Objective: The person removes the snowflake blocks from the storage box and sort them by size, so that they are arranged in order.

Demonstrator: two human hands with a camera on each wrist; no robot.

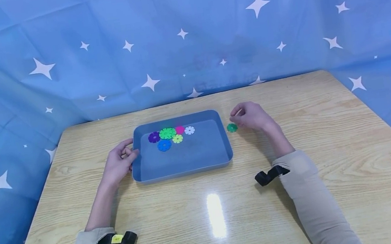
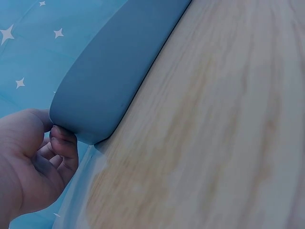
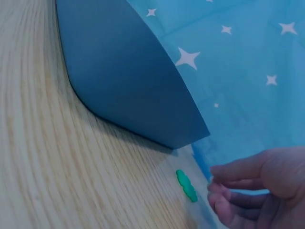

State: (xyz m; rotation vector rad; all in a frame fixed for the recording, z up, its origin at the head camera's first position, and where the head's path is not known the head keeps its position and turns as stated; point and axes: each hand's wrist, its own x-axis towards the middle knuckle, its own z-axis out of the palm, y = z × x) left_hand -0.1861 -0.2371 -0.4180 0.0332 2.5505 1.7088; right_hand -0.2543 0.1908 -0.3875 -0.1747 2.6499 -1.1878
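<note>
One wood-grain table (image 1: 179, 217) stands before a blue star-printed curtain (image 1: 156, 14). Left of centre, the left hand (image 1: 119, 162) grips the left edge of a blue-grey tray (image 1: 196, 155), its long axis running left-right. Right of centre, a green notched disc (image 1: 232, 128) lies flat just beside the right hand (image 1: 252, 116), whose bent fingers hold nothing.

A pale wood-grain counter (image 1: 341, 129) carries a blue tray (image 1: 196, 153) near frame centre and, just right, a green disc (image 1: 232, 128).
</note>
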